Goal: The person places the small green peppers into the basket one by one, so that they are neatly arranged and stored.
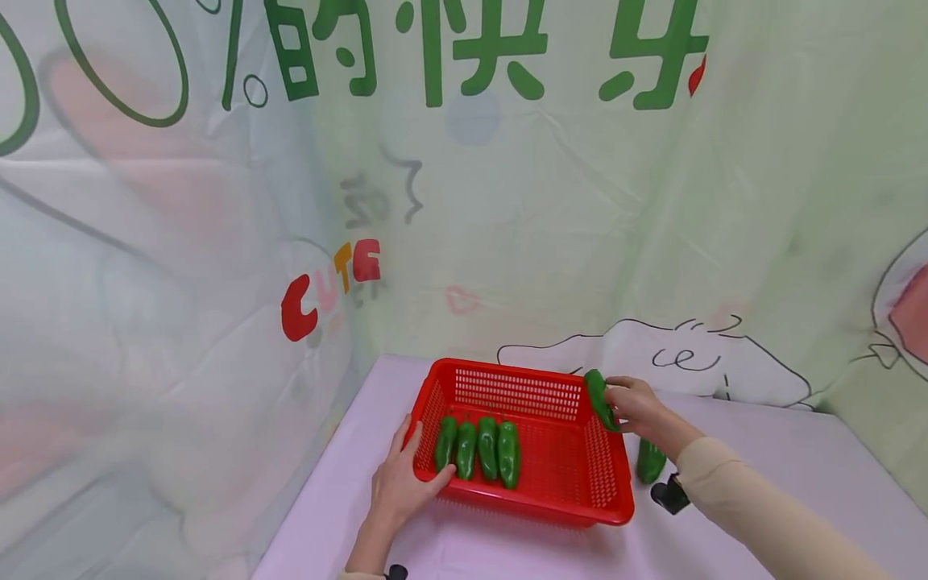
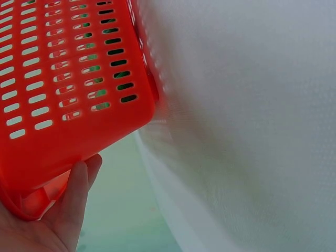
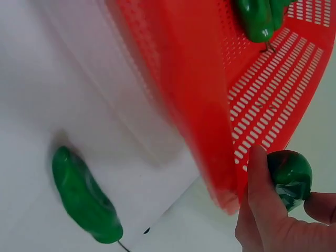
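My right hand [image 1: 638,406] pinches a green pepper [image 1: 598,399] above the right rim of a red plastic basket [image 1: 536,501]. In the right wrist view, thumb and fingers close round this pepper [image 3: 290,173] from either side. My left hand [image 1: 406,475] grips the basket's front left corner; its fingers [image 2: 79,184] lie against the rim in the left wrist view. Several green peppers [image 1: 487,448] stand side by side in the left half of the basket. Another green pepper [image 1: 650,462] lies on the table right of the basket, partly hidden by my right forearm.
A table with a pale cloth [image 1: 783,467] carries the basket. Behind and to the left hang printed sheets [image 1: 507,242] with green characters and drawings, close to the table's edges. A dark wrist camera [image 1: 670,494] sits under my right wrist.
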`<state>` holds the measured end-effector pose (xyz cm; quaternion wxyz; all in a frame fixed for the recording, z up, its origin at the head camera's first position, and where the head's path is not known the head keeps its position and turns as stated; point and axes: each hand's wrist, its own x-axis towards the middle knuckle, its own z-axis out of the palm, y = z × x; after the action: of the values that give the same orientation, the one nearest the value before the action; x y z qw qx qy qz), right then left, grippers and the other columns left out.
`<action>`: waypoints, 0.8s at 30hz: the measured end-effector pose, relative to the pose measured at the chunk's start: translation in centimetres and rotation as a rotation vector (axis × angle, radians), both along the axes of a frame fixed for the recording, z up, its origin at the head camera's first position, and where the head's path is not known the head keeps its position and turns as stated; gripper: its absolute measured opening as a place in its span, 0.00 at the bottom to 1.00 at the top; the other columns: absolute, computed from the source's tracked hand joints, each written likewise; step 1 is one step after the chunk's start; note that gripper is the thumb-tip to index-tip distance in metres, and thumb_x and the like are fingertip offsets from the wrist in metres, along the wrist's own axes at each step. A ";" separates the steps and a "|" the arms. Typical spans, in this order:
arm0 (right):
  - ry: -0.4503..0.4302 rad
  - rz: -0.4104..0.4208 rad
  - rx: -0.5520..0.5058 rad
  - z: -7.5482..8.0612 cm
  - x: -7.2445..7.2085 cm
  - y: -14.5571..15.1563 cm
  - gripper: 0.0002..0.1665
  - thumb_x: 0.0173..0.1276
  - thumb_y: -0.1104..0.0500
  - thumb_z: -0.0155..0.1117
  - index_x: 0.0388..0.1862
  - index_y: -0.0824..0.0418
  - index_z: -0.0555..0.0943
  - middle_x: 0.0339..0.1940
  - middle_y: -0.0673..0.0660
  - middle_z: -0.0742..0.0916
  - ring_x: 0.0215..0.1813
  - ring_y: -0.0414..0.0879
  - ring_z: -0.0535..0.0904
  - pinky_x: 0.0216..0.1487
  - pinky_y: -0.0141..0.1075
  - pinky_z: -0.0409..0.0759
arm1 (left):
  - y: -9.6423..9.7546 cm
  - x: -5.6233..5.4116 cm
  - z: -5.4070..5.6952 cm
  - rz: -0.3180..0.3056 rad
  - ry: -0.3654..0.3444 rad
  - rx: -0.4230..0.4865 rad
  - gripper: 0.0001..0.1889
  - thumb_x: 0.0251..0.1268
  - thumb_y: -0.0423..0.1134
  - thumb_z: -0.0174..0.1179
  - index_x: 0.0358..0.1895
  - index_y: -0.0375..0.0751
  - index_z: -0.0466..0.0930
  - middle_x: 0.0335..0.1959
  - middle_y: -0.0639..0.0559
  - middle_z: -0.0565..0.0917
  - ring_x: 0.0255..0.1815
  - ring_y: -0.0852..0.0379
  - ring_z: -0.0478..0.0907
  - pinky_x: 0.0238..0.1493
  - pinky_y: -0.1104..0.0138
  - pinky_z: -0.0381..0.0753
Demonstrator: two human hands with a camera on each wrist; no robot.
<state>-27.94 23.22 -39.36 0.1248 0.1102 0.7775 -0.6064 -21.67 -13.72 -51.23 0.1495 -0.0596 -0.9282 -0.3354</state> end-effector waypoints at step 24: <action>0.042 0.005 -0.058 -1.7 -0.1 -6.4 0.33 0.71 0.69 0.46 0.74 0.73 0.56 0.55 0.71 0.73 0.43 0.56 0.77 0.42 0.49 0.82 | 0.0 -0.2 -0.3 0.008 0.035 -0.017 0.47 0.52 0.62 0.65 0.73 0.37 0.65 0.76 0.44 0.61 0.43 0.47 0.81 0.42 0.51 0.82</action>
<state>-28.02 16.80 -41.02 0.1129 0.0919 0.7625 -0.6304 -21.87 -13.77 -51.48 0.1663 -0.0630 -0.9286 -0.3257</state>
